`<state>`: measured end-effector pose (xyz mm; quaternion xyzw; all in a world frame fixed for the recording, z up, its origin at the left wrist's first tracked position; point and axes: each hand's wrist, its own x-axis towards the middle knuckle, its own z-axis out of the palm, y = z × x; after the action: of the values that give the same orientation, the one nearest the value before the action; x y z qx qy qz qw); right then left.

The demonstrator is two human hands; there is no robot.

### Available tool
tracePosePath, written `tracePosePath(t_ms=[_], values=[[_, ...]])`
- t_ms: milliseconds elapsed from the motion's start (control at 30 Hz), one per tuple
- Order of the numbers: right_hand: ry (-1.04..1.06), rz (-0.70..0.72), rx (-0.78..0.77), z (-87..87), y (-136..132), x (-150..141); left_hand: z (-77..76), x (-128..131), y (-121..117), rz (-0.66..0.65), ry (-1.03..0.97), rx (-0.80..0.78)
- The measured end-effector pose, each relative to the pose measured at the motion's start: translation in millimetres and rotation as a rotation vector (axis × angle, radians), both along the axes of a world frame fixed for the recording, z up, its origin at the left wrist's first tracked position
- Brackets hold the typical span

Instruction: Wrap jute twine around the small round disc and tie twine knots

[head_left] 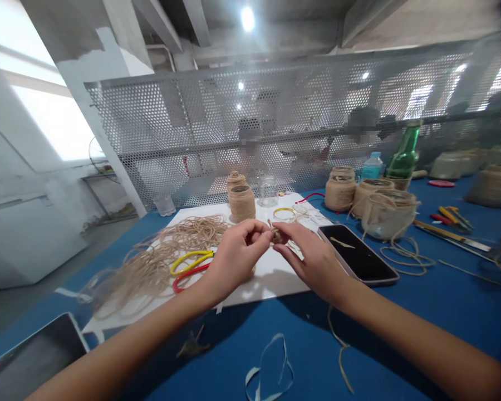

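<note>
My left hand and my right hand meet above a white board on the blue table. Both pinch a small knot of jute twine between thumb and fingertips. A loose pile of jute twine lies on the board to the left, beside yellow-and-red handled scissors. A twine-wrapped jar and a bare glass jar stand at the board's far edge.
A dark phone lies right of my right hand. Several twine-wrapped jars, a partly wrapped glass jar, a green bottle and tools sit at the right. A tablet lies near left. A perforated metal screen stands behind, people beyond it.
</note>
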<state>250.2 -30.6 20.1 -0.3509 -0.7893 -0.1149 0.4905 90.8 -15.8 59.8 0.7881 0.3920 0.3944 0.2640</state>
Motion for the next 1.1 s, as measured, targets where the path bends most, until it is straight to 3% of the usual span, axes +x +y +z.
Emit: tracePosePath(t_ms=[333, 433, 700, 1100], values=[[0.123, 0.094, -0.212, 6.6, -4.3, 2.4, 3.0, 1.0, 5.0, -0.2, -0.285, -0.385], [0.179, 0.118, -0.249, 7.9, -5.0, 2.1, 1.9, 1.2, 5.2, -0.243, -0.298, -0.398], [0.092, 0.086, -0.146, 6.7, -4.6, 2.7, 10.6, 2.2, -5.4, -0.082, -0.142, -0.258], [0.169, 0.165, -0.232, 7.2, -1.3, 3.2, 1.8, 5.4, -2.6, -0.287, -0.472, -0.572]])
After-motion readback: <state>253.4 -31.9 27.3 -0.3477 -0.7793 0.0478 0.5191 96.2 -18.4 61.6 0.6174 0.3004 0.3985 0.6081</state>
